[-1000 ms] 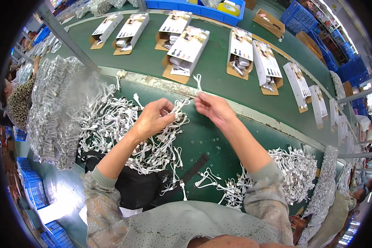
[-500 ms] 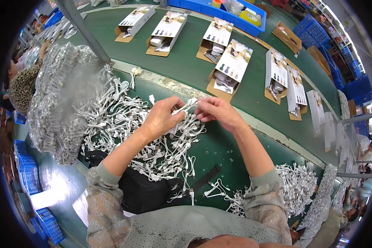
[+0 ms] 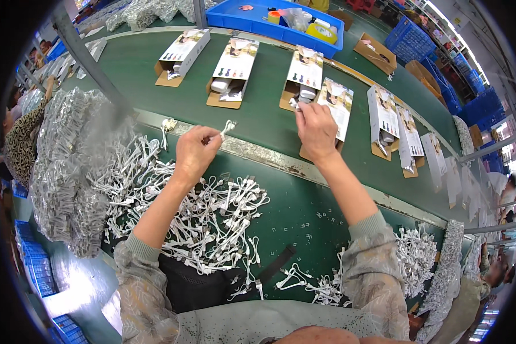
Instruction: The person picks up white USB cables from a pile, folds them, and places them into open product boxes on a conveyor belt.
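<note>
our left hand (image 3: pixel 194 150) pinches a small white cable piece (image 3: pixel 228 127) above the belt's near edge, while our right hand (image 3: pixel 316 129) pinches another white piece (image 3: pixel 294 104) at the open box (image 3: pixel 331 114) on the green belt (image 3: pixel 269 123). that box could drift past us, dropping the piece outside; our sleeve might drag the white pile (image 3: pixel 212 218).
</note>
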Demonstrator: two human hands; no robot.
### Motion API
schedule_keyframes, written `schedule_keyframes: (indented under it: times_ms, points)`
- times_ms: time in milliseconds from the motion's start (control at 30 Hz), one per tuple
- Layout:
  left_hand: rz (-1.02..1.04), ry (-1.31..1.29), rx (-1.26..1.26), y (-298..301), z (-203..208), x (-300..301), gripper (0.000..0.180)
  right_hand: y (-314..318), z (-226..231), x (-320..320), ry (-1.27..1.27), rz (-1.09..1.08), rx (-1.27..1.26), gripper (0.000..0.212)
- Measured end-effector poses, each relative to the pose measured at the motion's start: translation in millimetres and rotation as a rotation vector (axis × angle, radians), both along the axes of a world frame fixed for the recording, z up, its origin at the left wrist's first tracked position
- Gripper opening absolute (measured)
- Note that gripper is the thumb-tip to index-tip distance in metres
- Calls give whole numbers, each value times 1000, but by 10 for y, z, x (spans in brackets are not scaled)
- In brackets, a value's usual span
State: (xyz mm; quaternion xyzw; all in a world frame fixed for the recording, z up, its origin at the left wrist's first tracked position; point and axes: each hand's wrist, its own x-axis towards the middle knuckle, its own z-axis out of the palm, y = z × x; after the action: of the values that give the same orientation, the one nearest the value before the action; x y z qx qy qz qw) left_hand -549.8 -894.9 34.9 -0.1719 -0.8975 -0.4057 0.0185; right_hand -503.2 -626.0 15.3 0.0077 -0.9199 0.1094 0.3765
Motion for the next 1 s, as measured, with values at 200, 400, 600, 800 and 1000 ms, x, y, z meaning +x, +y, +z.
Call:
schedule_keyframes:
  times_ms: [200, 400, 600, 800, 1000]
  points:
    - [66, 114, -182, 442, -214, -398, 19, 546, -361, -429, -234, -136, 497, 7]
    - [2, 190, -300, 979, -512, -637, 18, 627, -403, -567, -319, -218, 592, 9]
    - [-143, 20, -82, 1218, -621, -574, 26, 944, -534, -435, -408, -307, 634, 11]
    - [-361, 15, -121, 791, -251, -267, 23, 1347, -876, -242, -478, -323, 388, 13]
    - [-630, -253, -330, 245, 289, 235, 24, 1135, -425, 199, -564, -341, 526, 6]
